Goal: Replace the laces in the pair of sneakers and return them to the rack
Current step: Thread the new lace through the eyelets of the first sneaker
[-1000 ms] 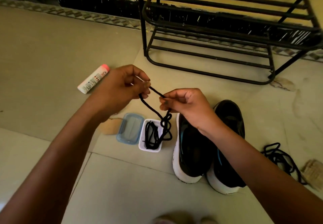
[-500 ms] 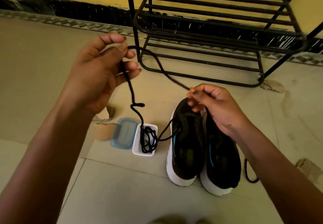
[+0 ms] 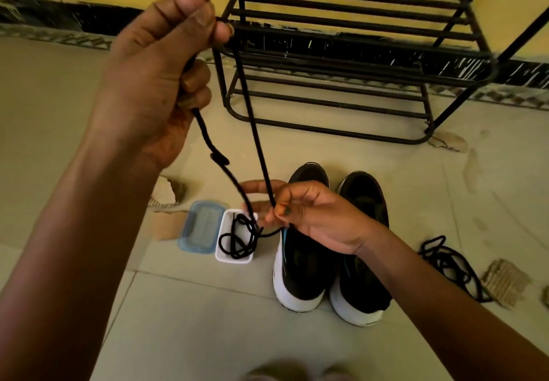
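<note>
Head view: left grip (image 3: 154,77) is raised, fingers curled round the black lace (image 3: 256,131). Right grip (image 3: 312,217) is low, pinching the same lace just above the white tub (image 3: 221,257), where the slack lies coiled. The lace's long axis runs steeply from upper grip to lower grip. The sneakers (image 3: 300,270) stand on the floor just beyond the right grip, the nearer one. Threading should likely start from that side.
</note>
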A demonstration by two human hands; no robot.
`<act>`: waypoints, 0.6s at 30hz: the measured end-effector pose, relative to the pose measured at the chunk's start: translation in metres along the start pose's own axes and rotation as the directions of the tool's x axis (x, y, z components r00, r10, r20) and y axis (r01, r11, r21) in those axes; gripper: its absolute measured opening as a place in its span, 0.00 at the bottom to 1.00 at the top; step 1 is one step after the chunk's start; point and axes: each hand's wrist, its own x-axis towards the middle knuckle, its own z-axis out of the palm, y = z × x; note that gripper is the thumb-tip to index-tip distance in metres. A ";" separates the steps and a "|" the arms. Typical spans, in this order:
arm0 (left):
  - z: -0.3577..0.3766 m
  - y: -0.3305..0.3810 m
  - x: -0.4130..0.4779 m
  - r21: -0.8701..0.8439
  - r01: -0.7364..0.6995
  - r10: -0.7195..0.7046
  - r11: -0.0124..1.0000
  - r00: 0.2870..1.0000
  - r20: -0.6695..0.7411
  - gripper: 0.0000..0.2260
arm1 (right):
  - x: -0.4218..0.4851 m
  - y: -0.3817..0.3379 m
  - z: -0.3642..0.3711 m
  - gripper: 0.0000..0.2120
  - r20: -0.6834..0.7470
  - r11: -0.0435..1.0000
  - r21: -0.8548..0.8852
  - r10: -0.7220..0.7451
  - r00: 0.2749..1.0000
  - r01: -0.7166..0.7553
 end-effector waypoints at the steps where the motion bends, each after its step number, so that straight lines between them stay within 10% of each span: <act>1: 0.000 -0.001 0.000 -0.002 0.005 -0.005 1.000 1.000 -0.003 0.03 | 0.000 0.000 0.001 0.03 0.033 0.999 0.027 0.027 0.999 -0.028; 7: -0.018 -0.003 0.007 0.234 -0.129 0.154 0.964 0.984 -0.092 0.01 | -0.013 -0.012 -0.018 0.10 -0.053 0.996 -0.080 0.043 0.998 -0.047; 10: -0.035 -0.003 0.014 0.514 0.008 0.115 0.858 0.972 -0.207 0.20 | -0.030 -0.034 -0.052 0.17 -0.286 0.976 -0.219 -0.057 0.956 -0.008; 14: -0.046 -0.016 0.002 0.797 -0.099 0.103 0.596 0.994 0.046 0.10 | -0.051 -0.058 -0.077 0.20 -0.421 0.887 -0.458 -0.152 0.894 -0.065; 18: -0.063 -0.029 0.004 0.257 0.064 -0.093 0.964 0.990 0.102 0.10 | -0.058 -0.063 -0.084 0.10 -0.545 0.842 -0.511 -0.160 0.823 -0.174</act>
